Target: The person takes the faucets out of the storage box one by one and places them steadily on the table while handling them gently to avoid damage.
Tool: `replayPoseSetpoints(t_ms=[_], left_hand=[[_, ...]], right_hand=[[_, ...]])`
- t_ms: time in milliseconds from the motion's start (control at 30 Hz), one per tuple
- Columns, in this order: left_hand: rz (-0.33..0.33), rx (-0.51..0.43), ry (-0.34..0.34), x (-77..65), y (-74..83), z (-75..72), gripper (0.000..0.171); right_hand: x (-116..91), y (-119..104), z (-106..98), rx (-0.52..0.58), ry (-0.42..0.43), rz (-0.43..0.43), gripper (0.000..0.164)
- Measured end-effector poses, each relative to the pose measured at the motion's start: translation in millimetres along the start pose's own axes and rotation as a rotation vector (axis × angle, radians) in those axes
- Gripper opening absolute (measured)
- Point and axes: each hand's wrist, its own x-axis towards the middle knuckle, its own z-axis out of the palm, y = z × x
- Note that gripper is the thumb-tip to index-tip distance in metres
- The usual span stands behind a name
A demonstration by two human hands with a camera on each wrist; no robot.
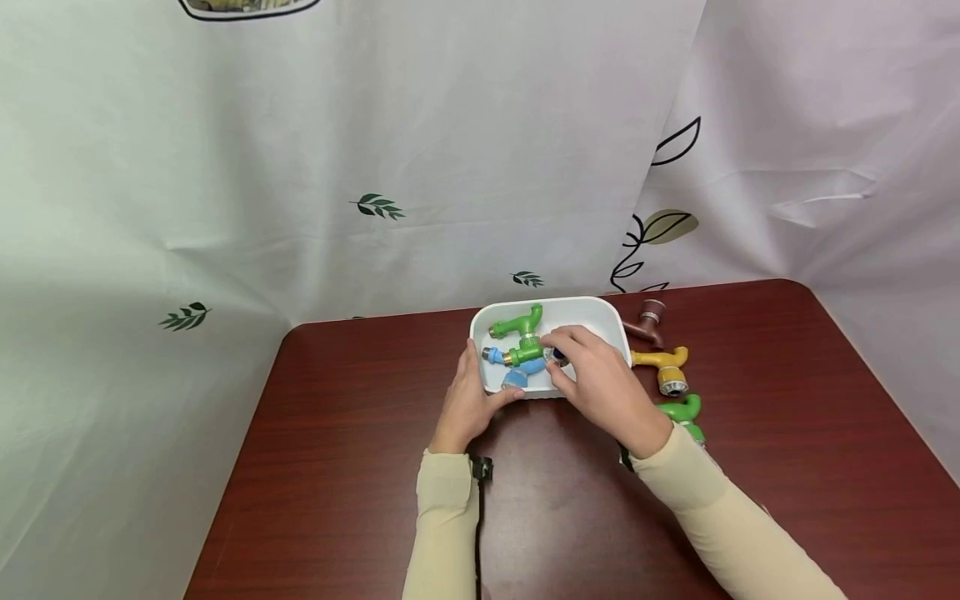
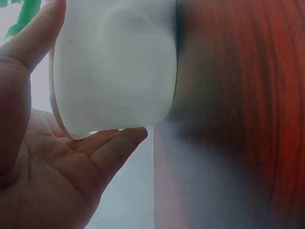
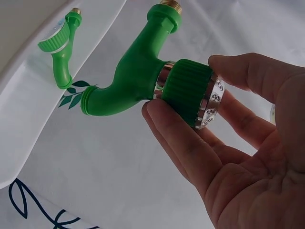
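Observation:
My right hand (image 1: 596, 375) pinches a green tap (image 3: 136, 71) by its ribbed round knob, with thumb and fingers on either side. This tap is over a white plastic basin (image 1: 585, 310). Inside the basin lie another green tap (image 1: 517, 323) and a blue tap (image 1: 516, 379), the blue one partly hidden under the held tap. My left hand (image 1: 468, 400) holds the basin at its near left corner, the thumb at the front rim and the fingers along the left side. From the left wrist view, the basin's outer wall (image 2: 114, 71) sits between thumb and fingers.
Right of the basin, a brown tap (image 1: 651, 315), a yellow tap (image 1: 667, 360) and a further green tap (image 1: 686, 408) lie on the dark red table (image 1: 360, 433). My right forearm partly covers that green one. A white leaf-patterned curtain (image 1: 450, 167) hangs behind the table.

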Motion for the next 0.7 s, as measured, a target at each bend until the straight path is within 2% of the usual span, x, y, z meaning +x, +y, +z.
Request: replayPoseSetpoints(t_ms=[700], left_hand=[[-0.011,-0.007,0.001,0.1,0.9,-0.1,0.120]], right_hand=[[-26,-1,-8,0.021,0.028,0.001,0.029]])
